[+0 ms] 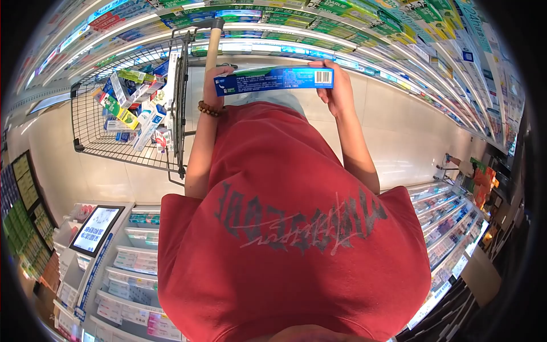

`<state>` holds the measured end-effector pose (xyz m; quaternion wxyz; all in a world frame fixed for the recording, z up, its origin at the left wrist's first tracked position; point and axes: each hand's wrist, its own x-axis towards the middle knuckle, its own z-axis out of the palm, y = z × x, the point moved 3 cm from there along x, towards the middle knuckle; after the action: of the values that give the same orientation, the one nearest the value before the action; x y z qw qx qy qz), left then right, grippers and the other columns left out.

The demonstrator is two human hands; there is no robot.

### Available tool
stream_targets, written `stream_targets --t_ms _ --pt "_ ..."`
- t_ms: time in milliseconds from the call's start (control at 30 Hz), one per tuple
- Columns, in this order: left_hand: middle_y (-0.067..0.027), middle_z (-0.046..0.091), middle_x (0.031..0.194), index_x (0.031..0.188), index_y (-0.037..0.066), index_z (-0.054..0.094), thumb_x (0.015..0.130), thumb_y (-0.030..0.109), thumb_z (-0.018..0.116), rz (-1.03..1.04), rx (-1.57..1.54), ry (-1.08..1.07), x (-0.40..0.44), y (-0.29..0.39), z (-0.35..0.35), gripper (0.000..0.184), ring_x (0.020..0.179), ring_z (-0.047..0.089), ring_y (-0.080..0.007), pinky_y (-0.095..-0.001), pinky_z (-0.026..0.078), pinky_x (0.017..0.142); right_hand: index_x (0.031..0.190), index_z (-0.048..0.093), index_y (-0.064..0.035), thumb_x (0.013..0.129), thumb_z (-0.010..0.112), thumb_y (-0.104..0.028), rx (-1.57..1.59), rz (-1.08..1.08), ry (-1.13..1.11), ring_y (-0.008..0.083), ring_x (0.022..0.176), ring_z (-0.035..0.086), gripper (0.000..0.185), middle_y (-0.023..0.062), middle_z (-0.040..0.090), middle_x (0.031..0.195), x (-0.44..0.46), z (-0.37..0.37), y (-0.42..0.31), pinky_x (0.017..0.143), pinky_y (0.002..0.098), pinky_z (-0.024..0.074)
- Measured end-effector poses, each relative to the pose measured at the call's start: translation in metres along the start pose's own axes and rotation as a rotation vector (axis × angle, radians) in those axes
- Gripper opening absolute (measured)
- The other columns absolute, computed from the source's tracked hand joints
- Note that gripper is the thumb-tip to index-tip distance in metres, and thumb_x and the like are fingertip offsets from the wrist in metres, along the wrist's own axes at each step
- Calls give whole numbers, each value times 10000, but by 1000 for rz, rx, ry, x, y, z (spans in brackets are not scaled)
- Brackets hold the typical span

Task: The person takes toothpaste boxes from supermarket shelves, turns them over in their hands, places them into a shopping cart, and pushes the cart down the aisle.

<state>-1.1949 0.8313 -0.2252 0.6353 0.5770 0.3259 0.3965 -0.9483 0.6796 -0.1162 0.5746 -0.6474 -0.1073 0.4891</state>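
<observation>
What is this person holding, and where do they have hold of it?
A long blue box, held at its two ends: the left hand at one, the right hand at the other, by the barcode.

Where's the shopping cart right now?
In the head view, the shopping cart is on your left, beside your left hand, which holds one end of the long blue box.

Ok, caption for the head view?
Left hand and right hand holding a long blue box beside a loaded wire cart.
</observation>
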Motion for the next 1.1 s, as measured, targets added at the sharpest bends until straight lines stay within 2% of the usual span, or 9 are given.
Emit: stream_targets --t_ms 67,167,267,467,567,667,767,1100 --pt "-71 653 885 920 -35 679 923 139 540 25 85 -14 1 13 4 222 809 615 -124 -252 493 740 1020 677 39 1003 455 -315 -14 -9 4 108 344 407 418 53 595 615 0 2 -4 318 243 278" --pt "-88 657 915 963 -38 673 945 145 515 -61 -80 -31 3 -2 -1 242 845 624 -141 -263 501 765 1014 679 37 1004 455 -306 -30 -27 32 110 348 432 410 58 599 614 -1 8 -10 311 237 286" --pt "-98 659 953 976 -41 673 961 153 500 -32 -173 52 0 -15 -3 260 874 627 -148 -262 502 786 1011 681 36 1003 455 -300 -35 -64 24 113 358 462 404 61 601 611 -2 12 -14 303 229 298" --pt "-98 651 969 988 -39 670 962 140 503 -67 -88 21 0 -6 -2 246 878 619 -146 -260 499 800 1005 680 36 1004 446 -310 -68 -101 6 116 371 485 418 61 602 612 1 15 -16 303 227 319" --pt "-83 655 918 958 -38 680 951 157 509 -4 44 46 2 3 -2 260 827 618 -132 -249 492 749 999 674 41 1003 437 -314 -73 -85 21 119 380 492 427 64 606 624 2 17 -19 305 232 324" --pt "-63 653 854 913 -36 691 940 189 513 -78 -7 17 4 12 0 288 772 609 -113 -231 470 693 993 665 43 1002 431 -316 -77 -82 21 121 387 499 429 69 609 634 2 18 -19 307 234 329" --pt "-38 645 781 865 -32 696 934 216 513 -38 -81 62 5 12 3 316 716 597 -96 -220 451 647 986 657 42 1001 428 -317 -89 -84 33 123 391 502 427 72 609 639 1 19 -21 307 234 330" --pt "-39 668 771 900 -25 712 942 205 508 -46 26 40 5 14 2 311 711 615 -91 -214 474 650 980 650 45 995 420 -302 -87 -104 30 122 399 507 417 78 615 661 3 21 -23 306 232 330"
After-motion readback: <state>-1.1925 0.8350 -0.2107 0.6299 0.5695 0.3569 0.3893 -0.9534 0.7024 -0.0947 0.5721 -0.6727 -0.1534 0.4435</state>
